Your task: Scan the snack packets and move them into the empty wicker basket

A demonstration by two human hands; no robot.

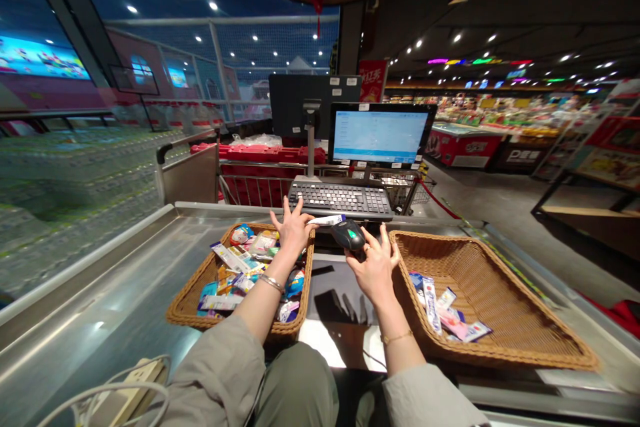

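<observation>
Steel checkout surface (95, 280), supermarket (500, 113) beyond, wicker baskets (493, 300) of packets (230, 273), my left hand (293, 230) open beside a white packet (326, 219), my right hand (373, 267) splayed against a black scanner (350, 235), grip unclear

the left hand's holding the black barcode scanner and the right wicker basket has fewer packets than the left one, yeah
No, the black barcode scanner is in the right hand, not the left hand; the head view shows it. The right wicker basket does have fewer packets than the left wicker basket.
</observation>
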